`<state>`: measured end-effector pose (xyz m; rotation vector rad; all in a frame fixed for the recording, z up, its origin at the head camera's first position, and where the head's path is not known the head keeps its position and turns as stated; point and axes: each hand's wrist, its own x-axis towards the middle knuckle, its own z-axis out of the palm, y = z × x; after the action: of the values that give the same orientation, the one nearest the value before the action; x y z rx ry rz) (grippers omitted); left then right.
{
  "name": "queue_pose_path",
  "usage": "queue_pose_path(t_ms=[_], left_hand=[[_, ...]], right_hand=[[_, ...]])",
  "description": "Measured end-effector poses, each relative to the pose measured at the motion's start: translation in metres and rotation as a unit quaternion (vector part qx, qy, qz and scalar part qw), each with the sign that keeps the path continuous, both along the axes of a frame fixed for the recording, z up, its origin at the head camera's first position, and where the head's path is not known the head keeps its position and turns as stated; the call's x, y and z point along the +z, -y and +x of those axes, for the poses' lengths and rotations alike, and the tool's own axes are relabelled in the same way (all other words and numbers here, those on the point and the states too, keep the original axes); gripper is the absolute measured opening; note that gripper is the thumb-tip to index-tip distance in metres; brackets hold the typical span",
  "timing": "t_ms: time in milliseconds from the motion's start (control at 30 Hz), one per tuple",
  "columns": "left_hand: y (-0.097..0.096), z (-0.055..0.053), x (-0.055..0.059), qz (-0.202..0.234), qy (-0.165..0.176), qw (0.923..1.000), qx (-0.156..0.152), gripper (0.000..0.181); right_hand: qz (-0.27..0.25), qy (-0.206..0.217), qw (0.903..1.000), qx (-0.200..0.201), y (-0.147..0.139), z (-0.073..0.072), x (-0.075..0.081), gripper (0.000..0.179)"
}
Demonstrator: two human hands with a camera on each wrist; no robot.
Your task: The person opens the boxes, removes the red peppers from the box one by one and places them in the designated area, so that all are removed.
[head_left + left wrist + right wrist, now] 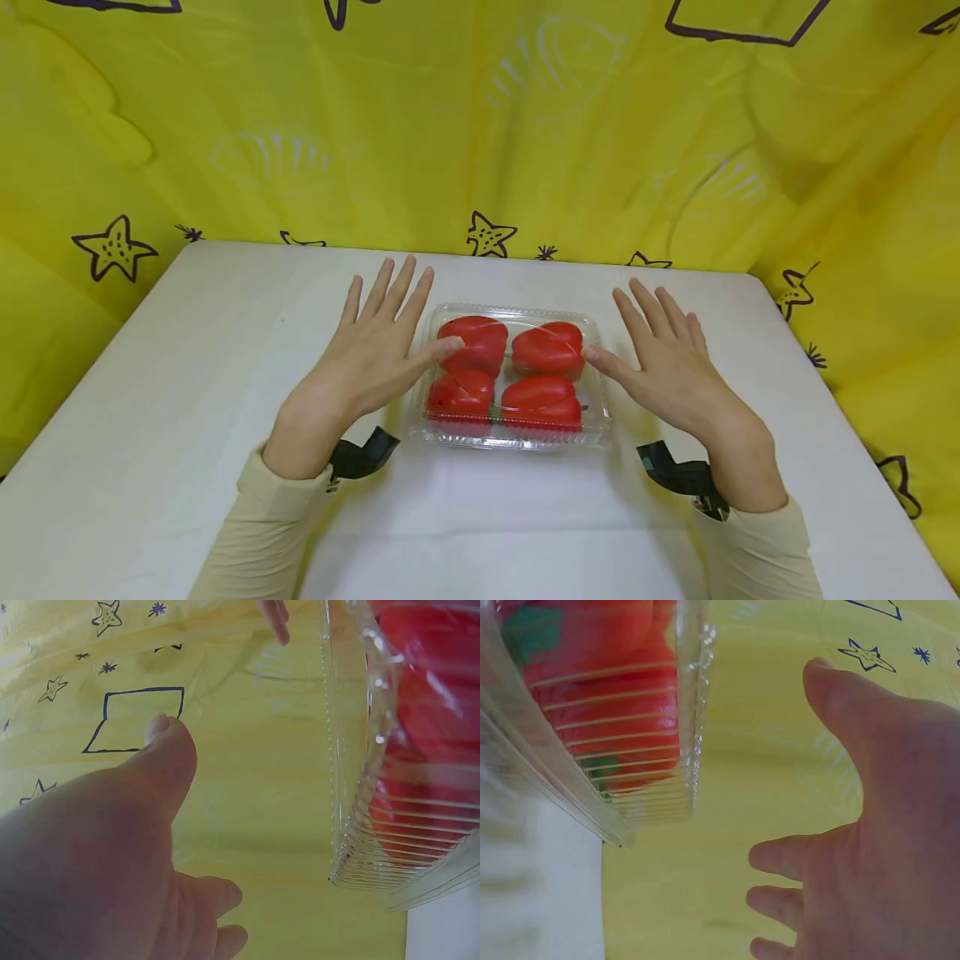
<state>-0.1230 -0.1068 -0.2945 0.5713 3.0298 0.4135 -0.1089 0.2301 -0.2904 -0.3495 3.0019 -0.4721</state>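
A clear plastic clamshell box sits on the white table with several red bell peppers inside, and its lid is down over them. My left hand is spread out at the box's left side, its thumb overlapping the upper left pepper in the head view. On the other side my right hand is spread too, with the thumb tip right at the box's right edge. Neither hand holds anything. Both wrist views show a gap between the hand and the box's ribbed wall.
The white tablecloth covers the table. Behind and at both sides hangs a yellow curtain printed with stars and fish. A black strap is at the left wrist and another black strap at the right.
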Motion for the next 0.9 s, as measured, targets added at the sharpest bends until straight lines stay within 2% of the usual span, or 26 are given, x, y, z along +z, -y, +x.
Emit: queue_pose_path(t_ms=[233, 400, 633, 767, 900], left_hand=[[-0.007, 0.001, 0.0, 0.001, 0.007, 0.9999, -0.009, 0.093], [-0.015, 0.006, -0.002, 0.007, 0.018, 0.9993, -0.031, 0.096], [-0.036, 0.016, -0.007, 0.03, 0.002, 0.992, -0.122, 0.092], [-0.054, 0.023, -0.008, 0.025, -0.01, 0.9841, -0.176, 0.088], [-0.078, 0.029, -0.006, 0.013, -0.027, 0.9722, -0.232, 0.083]], right_hand=[[-0.02, -0.029, 0.9992, 0.021, 0.001, -0.001, -0.007, 0.088], [-0.047, -0.052, 0.9973, 0.023, 0.001, 0.002, -0.014, 0.083], [-0.155, -0.05, 0.9867, 0.008, -0.004, 0.008, -0.028, 0.067], [-0.192, -0.045, 0.9803, -0.007, -0.004, 0.01, -0.036, 0.06], [-0.233, -0.041, 0.9714, -0.026, -0.005, 0.013, -0.037, 0.054]])
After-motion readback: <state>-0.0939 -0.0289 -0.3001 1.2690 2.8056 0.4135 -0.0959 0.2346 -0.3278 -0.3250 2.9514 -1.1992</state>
